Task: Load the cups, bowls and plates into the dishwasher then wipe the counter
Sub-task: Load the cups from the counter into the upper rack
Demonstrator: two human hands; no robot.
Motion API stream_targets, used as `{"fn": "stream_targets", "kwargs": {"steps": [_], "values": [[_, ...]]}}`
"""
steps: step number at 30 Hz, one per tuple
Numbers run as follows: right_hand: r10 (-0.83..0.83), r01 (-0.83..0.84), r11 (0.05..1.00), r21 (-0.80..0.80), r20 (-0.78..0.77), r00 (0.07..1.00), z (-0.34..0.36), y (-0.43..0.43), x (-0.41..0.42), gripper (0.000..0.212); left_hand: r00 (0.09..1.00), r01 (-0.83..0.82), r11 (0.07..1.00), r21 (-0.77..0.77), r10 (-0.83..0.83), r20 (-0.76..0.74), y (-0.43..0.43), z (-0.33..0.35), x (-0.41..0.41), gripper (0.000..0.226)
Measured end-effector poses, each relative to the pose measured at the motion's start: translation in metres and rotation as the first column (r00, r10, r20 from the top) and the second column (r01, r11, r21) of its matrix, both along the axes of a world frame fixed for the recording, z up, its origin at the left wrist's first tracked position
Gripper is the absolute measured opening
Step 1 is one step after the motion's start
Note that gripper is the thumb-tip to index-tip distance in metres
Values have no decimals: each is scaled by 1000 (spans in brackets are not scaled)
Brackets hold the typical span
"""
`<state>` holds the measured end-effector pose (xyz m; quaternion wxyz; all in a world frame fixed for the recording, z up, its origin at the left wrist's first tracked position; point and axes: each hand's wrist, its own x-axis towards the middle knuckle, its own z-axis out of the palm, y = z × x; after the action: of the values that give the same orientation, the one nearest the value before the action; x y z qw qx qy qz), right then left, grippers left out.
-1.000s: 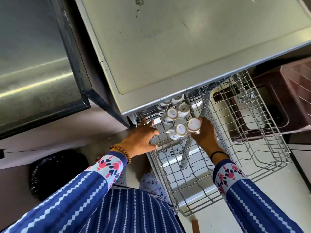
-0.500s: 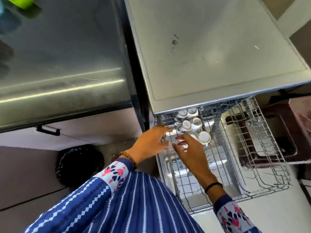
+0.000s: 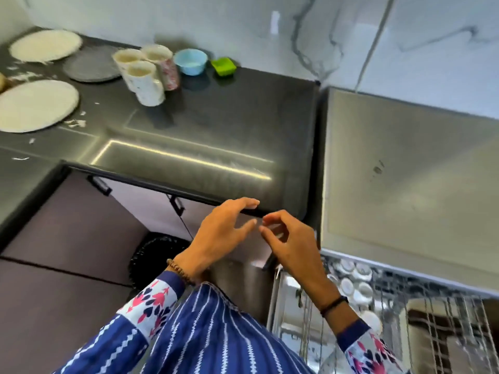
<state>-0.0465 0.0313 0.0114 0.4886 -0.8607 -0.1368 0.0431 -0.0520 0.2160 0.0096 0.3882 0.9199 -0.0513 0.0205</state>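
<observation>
The small cups [image 3: 353, 282] sit mouth-down in the rack [image 3: 432, 333] at the lower right of the frame, under the grey top of the dishwasher [image 3: 405, 184]; that corner is blurred, so I cannot count them. The rest of the dishes are on the dark counter [image 3: 216, 125] at the upper left: three mugs [image 3: 145, 82] huddled together, a blue bowl [image 3: 190, 61] just right of them, and a small green dish [image 3: 223, 66] right of that. Left of the mugs lies a grey plate [image 3: 90, 64], with a white plate [image 3: 44, 44] above it in the far corner and a second white plate [image 3: 35, 105] at the left edge. White crumbs [image 3: 75, 122] are scattered beside that one. My left hand [image 3: 218, 236] and right hand [image 3: 291, 244] are in mid frame, in front of the counter's edge, both empty. Their fingers are loose and a little bent, the tips close together but apart. A black bin [image 3: 154, 255] stands below the left one.
</observation>
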Motion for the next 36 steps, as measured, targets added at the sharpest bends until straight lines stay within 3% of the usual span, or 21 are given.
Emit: {"fn": "stream_targets", "kwargs": {"steps": [10, 19, 23, 26, 28, 31, 35, 36], "values": [[184, -178, 982, -59, 118, 976, 44, 133, 126, 12, 959, -263, 953, -151, 275, 64, 111, 12, 72, 37], [208, -204, 973, -112, 32, 978, 45, 263, 243, 8, 883, -450, 833, -323, 470, -20, 236, 3, 158, 39], [153, -168, 977, -133, -118, 981, 33, 307, 282, 26, 832, -538, 731, -420, 542, -120, 277, -5, 192, 51], [125, -150, 984, -97, -227, 966, 25, 334, 298, 49, 826, -545, 699, -463, 542, -154, 300, -14, 220, 69], [121, -146, 986, -82, -255, 959, 19, 347, 305, 52, 833, -536, 680, -500, 523, -182, 309, -17, 234, 80], [100, -115, 992, -48, -240, 966, 17, 361, 314, 42, 852, -503, 666, -550, 488, -189, 318, -23, 254, 86], [89, -105, 991, -79, -185, 979, 20, 368, 314, 11, 841, -508, 561, -654, 487, -235, 324, -25, 264, 77], [83, -99, 992, -82, -175, 981, 19, 369, 313, 14, 841, -503, 546, -670, 487, -235, 324, -27, 264, 76]]}}
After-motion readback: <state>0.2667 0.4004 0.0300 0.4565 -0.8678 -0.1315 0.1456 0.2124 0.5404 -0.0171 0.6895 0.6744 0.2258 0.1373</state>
